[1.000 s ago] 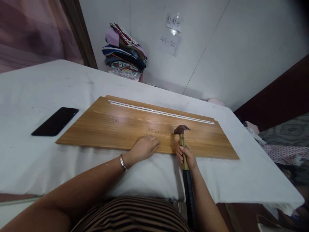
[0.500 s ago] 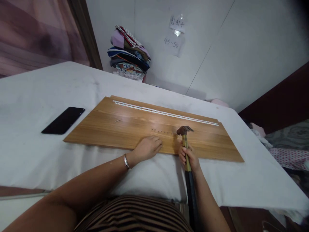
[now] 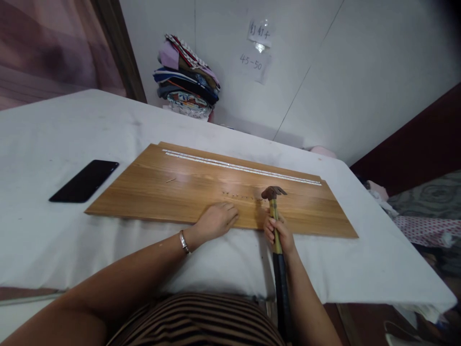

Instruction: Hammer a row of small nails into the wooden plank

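My right hand (image 3: 279, 232) is closed around the handle of a claw hammer (image 3: 274, 209), gripping it high, not far below the rusty head. The hammer's head is over the wooden board (image 3: 137, 192), close to the right end of a row of nails (image 3: 241, 195). Flat on the board's near edge rests my left hand (image 3: 218, 221), fingers stretched out and holding nothing I can see. A single loose nail (image 3: 171, 180) lies on the left part of the board. Two white measuring strips (image 3: 234, 166) run along the board's far side.
A black phone (image 3: 84, 181) lies left of the board on the white-covered table (image 3: 65, 134). Folded clothes (image 3: 187, 77) are stacked beyond the table's far edge by the wall. Paper notes (image 3: 255, 48) are stuck to the wall.
The whole view has shifted slightly, so the board, phone and table appear a little farther left. Both hands keep about the same places, and the right one still holds the hammer.
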Motion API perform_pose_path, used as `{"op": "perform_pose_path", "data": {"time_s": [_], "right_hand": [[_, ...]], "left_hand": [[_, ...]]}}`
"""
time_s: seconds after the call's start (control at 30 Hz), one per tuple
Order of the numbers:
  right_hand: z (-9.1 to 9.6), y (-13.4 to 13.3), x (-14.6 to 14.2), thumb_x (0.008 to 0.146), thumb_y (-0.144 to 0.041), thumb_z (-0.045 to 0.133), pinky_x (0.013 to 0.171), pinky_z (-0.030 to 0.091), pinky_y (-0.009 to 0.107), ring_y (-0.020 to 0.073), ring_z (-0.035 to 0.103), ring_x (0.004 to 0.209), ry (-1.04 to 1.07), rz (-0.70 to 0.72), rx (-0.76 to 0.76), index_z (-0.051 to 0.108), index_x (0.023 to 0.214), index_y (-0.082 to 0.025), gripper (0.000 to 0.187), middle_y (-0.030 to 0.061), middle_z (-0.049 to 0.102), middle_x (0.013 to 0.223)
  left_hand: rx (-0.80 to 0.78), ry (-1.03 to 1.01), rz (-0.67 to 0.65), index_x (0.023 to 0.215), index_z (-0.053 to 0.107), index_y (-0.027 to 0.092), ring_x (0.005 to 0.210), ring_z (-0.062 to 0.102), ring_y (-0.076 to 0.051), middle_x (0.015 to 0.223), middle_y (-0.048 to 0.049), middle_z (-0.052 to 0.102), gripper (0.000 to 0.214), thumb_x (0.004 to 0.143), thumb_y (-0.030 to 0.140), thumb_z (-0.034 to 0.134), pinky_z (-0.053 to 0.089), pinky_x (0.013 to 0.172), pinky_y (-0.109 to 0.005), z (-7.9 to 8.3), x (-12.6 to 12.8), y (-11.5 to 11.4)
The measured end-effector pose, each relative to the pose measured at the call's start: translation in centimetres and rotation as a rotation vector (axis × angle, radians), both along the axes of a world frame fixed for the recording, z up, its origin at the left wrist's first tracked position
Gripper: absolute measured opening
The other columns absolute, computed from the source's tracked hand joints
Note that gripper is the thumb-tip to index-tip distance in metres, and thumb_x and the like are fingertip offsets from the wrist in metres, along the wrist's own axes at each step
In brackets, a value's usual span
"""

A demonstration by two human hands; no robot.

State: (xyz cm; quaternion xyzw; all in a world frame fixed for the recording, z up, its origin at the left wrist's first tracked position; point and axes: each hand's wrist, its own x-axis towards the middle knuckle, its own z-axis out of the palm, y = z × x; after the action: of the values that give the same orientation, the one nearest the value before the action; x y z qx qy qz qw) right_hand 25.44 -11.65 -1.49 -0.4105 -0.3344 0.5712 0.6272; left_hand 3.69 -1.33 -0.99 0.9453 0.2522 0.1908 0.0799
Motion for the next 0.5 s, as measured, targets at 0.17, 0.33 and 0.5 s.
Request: {"op": "perform_pose_path", "data": {"time_s": [0.17,0.33,0.5], "right_hand": [[0.11,0.03,-0.15,0.080,-0.029,0.064,0.027,0.029,0.014,0.0045,0.033,0.034,-0.004,0.017,-0.020,0.055,0.106,-0.020,0.028,-0.0095,0.044,0.057],[-0.19,-0.05,0.05,0.082,-0.028,0.063,0.028,0.030,0.014,0.0047,0.034,0.034,-0.003,0.009,-0.007,0.055,0.107,-0.020,0.028,-0.0095,0.044,0.057],[-0.36,-0.04,0.24,0.082,-0.028,0.063,0.028,0.031,0.014,0.0046,0.034,0.034,-0.018,0.016,-0.004,0.056,0.108,-0.020,0.028,-0.0094,0.044,0.058]], "left_hand": [[0.006,0.019,0.001,0.082,0.058,0.017,0.078,0.057,-0.017,0.083,-0.0038,0.062,0.022,0.096,0.025,0.043,0.042,0.070,-0.030,0.17,0.01,-0.05],[0.014,0.020,0.002,0.082,0.058,0.017,0.077,0.057,-0.016,0.083,-0.0037,0.062,0.022,0.096,0.025,0.043,0.042,0.070,-0.029,0.17,0.05,-0.03],[0.008,0.019,0.007,0.082,0.058,0.017,0.078,0.057,-0.016,0.083,-0.0039,0.062,0.024,0.097,0.026,0.042,0.042,0.070,-0.029,0.03,0.05,-0.02]]}}
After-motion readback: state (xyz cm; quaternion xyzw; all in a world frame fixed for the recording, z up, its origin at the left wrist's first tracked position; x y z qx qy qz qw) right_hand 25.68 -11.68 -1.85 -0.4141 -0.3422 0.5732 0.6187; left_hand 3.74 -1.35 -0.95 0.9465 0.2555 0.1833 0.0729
